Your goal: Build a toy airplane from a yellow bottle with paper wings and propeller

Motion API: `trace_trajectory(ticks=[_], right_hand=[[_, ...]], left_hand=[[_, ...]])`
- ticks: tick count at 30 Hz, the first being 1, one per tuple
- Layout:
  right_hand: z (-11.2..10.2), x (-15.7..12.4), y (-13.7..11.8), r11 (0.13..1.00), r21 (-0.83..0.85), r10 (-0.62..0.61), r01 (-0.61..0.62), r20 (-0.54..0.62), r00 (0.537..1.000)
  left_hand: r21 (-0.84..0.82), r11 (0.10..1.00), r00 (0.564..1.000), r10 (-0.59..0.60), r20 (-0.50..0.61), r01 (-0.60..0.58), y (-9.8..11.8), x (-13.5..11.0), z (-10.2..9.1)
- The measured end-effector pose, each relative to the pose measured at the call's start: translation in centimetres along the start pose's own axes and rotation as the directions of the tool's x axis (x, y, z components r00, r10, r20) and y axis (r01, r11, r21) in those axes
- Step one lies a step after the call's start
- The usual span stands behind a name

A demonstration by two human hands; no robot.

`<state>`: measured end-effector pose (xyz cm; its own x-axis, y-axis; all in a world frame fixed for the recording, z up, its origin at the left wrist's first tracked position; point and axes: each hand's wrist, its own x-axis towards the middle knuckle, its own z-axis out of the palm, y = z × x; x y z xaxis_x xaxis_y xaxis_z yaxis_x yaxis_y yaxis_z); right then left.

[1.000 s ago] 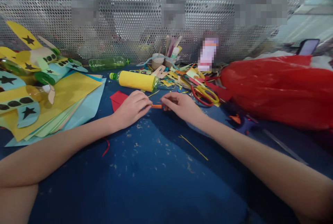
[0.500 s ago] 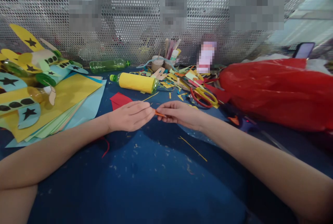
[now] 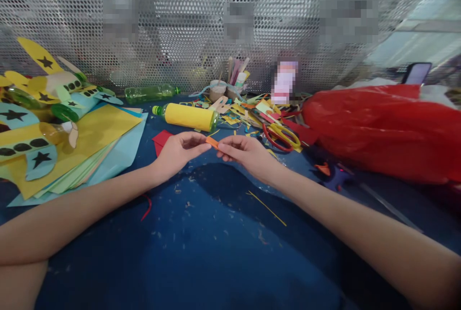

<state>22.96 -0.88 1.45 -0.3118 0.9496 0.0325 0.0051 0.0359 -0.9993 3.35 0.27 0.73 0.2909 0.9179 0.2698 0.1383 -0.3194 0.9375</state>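
Orange strip has moved slightly upward since the earlier frame; it looks short, narrow and slanting. Over the blue table, left hand and right hand pinch its opposite ends, forearms stretched inward.

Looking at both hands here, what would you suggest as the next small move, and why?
Perhaps brace the small, narrow orange strip, apparently paper, with the left hand and slide the right hand inward, pressing along it: each hand pinches one end, leaving the middle exposed between them.
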Motion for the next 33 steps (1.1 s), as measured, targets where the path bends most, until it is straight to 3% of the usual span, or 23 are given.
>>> trace_trajectory(ticks=[2,5,18,26,33], right_hand=[[0.1,-0.1,-0.1,0.999,-0.034,-0.032,0.033,0.02,0.999],[0.2,-0.1,0.0,0.997,-0.059,-0.051,0.054,0.05,0.997],[0.3,-0.1,0.4,0.998,-0.051,-0.037,0.038,0.032,0.999],[0.5,-0.2,0.5,0.997,-0.052,-0.048,0.048,0.008,0.999],[0.6,0.0,0.8,0.999,0.0,0.044,-0.044,0.05,0.998]], left_hand=[[-0.11,0.987,0.993,-0.115,0.024,0.117,0.0,-0.2,0.2],[-0.197,0.967,0.987,-0.163,0.008,0.162,0.0,-0.4,0.4],[-0.207,0.969,0.975,-0.169,-0.141,0.138,0.5,-0.9,0.8],[-0.376,0.913,0.982,-0.186,-0.041,0.158,0.2,-1.0,1.1],[-0.416,0.891,0.973,-0.225,-0.054,0.183,-0.4,-0.9,1.4]])
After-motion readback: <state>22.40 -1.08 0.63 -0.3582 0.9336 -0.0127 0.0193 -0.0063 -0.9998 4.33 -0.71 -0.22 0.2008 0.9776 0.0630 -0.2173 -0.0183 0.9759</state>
